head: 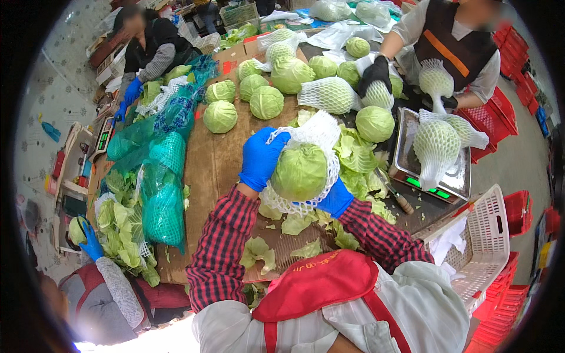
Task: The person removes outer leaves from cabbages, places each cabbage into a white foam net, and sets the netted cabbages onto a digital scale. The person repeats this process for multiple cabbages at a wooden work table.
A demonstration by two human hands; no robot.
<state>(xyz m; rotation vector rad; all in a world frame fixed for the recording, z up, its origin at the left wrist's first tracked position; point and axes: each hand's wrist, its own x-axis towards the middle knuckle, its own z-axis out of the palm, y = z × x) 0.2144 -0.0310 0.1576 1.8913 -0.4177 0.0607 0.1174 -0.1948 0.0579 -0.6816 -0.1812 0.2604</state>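
Observation:
Between my two blue-gloved hands is a green cabbage, partly wrapped in a white foam net sleeve. My left hand pinches the sleeve's edge at the cabbage's upper left. My right hand supports the cabbage and sleeve from the lower right, its fingertips hidden beneath them. The sleeve covers the cabbage's far and right sides, leaving the top face bare. Loose cabbage leaves lie beside and under it on the cardboard-covered table.
Bare cabbages and a netted cabbage sit farther back. A wooden-handled knife lies right, near a scale holding netted cabbages. Green mesh bags line the left. A white plastic crate stands at right. Three co-workers surround the table.

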